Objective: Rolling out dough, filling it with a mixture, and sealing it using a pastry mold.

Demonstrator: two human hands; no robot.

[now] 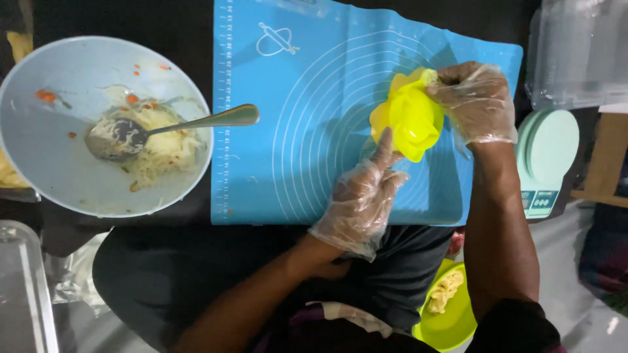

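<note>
Your gloved hands work a yellow mould over the blue mat.

Largest first: the mat [307, 131] lies on the dark counter [190, 19], and just left of it sits a pale bowl [39, 137] of shredded filling with a spoon [196, 122] resting in it — handle over the rim. Right of the mat stands a green scale [548, 153]; below it, by your lap, a green plate [451, 323] holds a folded piece. Your right hand [477, 101] has its fingers closed on the mould [409, 117] at its upper edge — your left hand [360, 199] is mostly open, one finger touching the mould's lower side.
</note>
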